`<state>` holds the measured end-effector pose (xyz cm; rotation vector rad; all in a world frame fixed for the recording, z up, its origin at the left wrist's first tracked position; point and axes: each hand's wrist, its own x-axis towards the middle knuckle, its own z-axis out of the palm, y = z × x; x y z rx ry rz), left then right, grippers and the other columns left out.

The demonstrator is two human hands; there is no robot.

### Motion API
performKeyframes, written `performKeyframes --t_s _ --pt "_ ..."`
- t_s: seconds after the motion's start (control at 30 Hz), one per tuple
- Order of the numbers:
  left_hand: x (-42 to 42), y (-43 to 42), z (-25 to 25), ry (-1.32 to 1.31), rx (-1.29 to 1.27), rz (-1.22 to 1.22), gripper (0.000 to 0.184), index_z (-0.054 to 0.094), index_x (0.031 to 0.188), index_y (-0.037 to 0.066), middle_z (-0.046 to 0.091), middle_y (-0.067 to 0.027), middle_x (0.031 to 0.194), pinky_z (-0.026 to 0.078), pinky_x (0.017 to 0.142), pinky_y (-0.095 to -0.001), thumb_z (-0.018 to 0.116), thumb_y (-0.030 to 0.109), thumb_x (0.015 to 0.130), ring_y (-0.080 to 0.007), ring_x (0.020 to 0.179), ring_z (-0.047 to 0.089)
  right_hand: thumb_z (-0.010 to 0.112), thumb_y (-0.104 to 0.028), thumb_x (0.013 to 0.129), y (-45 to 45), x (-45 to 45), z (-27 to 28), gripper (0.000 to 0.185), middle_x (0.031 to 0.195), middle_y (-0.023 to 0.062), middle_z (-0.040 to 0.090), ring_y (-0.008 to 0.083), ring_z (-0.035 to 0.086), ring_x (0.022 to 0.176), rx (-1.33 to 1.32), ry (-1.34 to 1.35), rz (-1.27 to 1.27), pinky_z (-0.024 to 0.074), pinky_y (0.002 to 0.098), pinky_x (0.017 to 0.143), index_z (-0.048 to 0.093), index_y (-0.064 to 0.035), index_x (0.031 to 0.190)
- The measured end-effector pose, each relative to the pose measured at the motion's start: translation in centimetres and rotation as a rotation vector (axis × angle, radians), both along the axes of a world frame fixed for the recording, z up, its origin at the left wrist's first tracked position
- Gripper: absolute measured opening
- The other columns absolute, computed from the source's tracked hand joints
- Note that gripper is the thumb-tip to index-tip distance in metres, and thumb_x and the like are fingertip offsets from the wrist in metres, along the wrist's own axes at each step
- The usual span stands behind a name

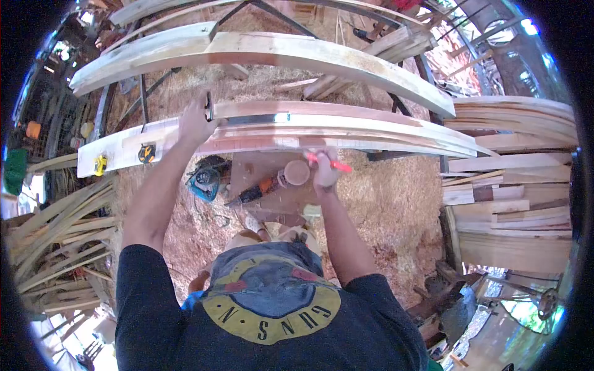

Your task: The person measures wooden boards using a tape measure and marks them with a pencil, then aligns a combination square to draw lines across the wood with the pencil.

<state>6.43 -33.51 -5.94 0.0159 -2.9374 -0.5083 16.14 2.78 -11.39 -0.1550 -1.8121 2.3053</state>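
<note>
My left hand (197, 123) is closed at the far edge of a long pale wooden board (105, 148). It grips what looks like a try square (247, 120), whose dark stock stands up by my fingers and whose metal blade lies along the wood. My right hand (326, 173) is just off the board's near edge, fingers closed around a red pencil (334, 163). Toward the board's left end sit a yellow tape measure (101, 164) and a black-and-orange tape measure (146, 153).
Below the board are a blue power tool (205, 180) and an orange-and-black power tool (263, 187) with a round disc. A thick curved beam (266, 49) spans beyond it. Stacked planks (513, 161) stand right, thin wood strips (62, 247) left. Shavings cover the floor (390, 216).
</note>
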Motion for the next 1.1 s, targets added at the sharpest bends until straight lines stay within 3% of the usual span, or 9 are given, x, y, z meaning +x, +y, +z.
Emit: performKeyframes --t_s 0.17,0.37,0.43,0.47,0.57,0.73,0.83,0.97,1.1 --pt "1.9 1.4 0.6 0.068 0.244 0.267 0.068 0.045 0.14 0.009 0.07 -0.0228 0.11 0.052 0.087 -0.0481 0.074 0.038 0.087 -0.0373 0.097 0.07 0.049 -0.002 0.085 3.6 5.5 -5.0 0.012 0.085 0.0063 0.062 0.0115 0.056 0.079 0.265 -0.133 0.187 0.0483 0.0293 0.076 0.06 -0.0032 0.086" --pt "7.2 6.4 -0.7 0.076 0.658 0.583 0.064 0.042 0.139 0.005 0.068 -0.0183 0.104 0.053 0.083 -0.0423 0.073 0.036 0.092 -0.0306 0.084 0.071 0.061 -0.004 0.089 0.1 6.9 -6.3 0.015 0.086 0.0008 0.066 0.0078 0.06 0.08 0.173 -0.469 0.324 0.0497 0.0251 0.077 0.071 -0.0024 0.1" --pt "8.9 8.9 -1.3 0.07 1.14 0.573 0.066 0.039 0.138 -0.001 0.064 -0.0161 0.108 0.053 0.086 -0.0406 0.075 0.03 0.092 -0.027 0.087 0.067 0.069 -0.012 0.09 -2.8 6.0 -5.1 0.019 0.087 -0.0002 0.068 0.0073 0.06 0.081 0.099 -0.419 0.354 0.0495 0.0242 0.076 0.07 -0.003 0.107" --pt "8.5 7.4 -9.5 0.187 1.087 0.494 0.067 0.038 0.136 -0.005 0.058 -0.0158 0.115 0.051 0.088 -0.0367 0.077 0.026 0.092 -0.0216 0.096 0.061 0.073 -0.016 0.091 -4.2 5.5 -3.9 0.024 0.087 -0.0007 0.068 0.0071 0.061 0.081 0.061 -0.396 0.368 0.0495 0.0238 0.076 0.07 -0.0033 0.11" --pt "11.0 13.0 -2.3 -0.021 1.086 0.683 0.063 0.038 0.136 -0.003 0.055 -0.0155 0.117 0.051 0.084 -0.0322 0.076 0.024 0.093 -0.0194 0.098 0.057 0.074 -0.019 0.094 -6.9 4.0 0.4 0.022 0.089 -0.0008 0.068 0.0073 0.06 0.077 0.151 -0.518 0.497 0.0497 0.0245 0.065 0.072 -0.0083 0.112" --pt "11.8 14.6 -5.7 0.003 1.505 0.727 0.056 0.038 0.137 0.003 0.056 -0.0153 0.116 0.053 0.081 -0.0336 0.072 0.019 0.096 -0.0187 0.098 0.059 0.072 -0.017 0.094 -8.7 2.9 -3.5 0.026 0.088 0.0003 0.069 0.0108 0.061 0.08 0.432 -0.373 0.556 0.052 0.0304 0.073 0.07 -0.0056 0.118" --pt "12.1 14.4 -4.4 0.011 1.429 0.745 0.054 0.038 0.136 0.003 0.057 -0.0158 0.116 0.054 0.082 -0.0358 0.071 0.018 0.096 -0.0205 0.098 0.061 0.071 -0.017 0.094 -9.2 2.6 -2.5 0.026 0.087 0.003 0.069 0.0131 0.062 0.081 0.475 -0.307 0.52 0.0524 0.0321 0.076 0.07 -0.0035 0.117" --pt "12.3 10.4 -4.3 0.047 0.862 0.469 0.053 0.045 0.135 0.002 0.059 -0.0185 0.121 0.049 0.095 -0.0449 0.071 0.015 0.091 -0.032 0.108 0.06 0.069 -0.024 0.095 -10.1 1.5 0.0 0.025 0.084 0.0139 0.073 0.0221 0.067 0.077 0.475 -0.268 0.487 0.0527 0.0383 0.075 0.07 -0.0052 0.11" --pt "9.0 5.0 -0.7 0.334 0.216 0.039 0.048 0.056 0.128 0.003 0.059 -0.0201 0.127 0.042 0.106 -0.0496 0.071 0.016 0.085 -0.0399 0.122 0.052 0.069 -0.022 0.095 -12.3 -0.9 -1.0 0.022 0.083 0.0057 0.071 0.0133 0.061 0.076 0.345 -0.263 0.486 0.0504 0.0314 0.074 0.074 -0.0032 0.106"
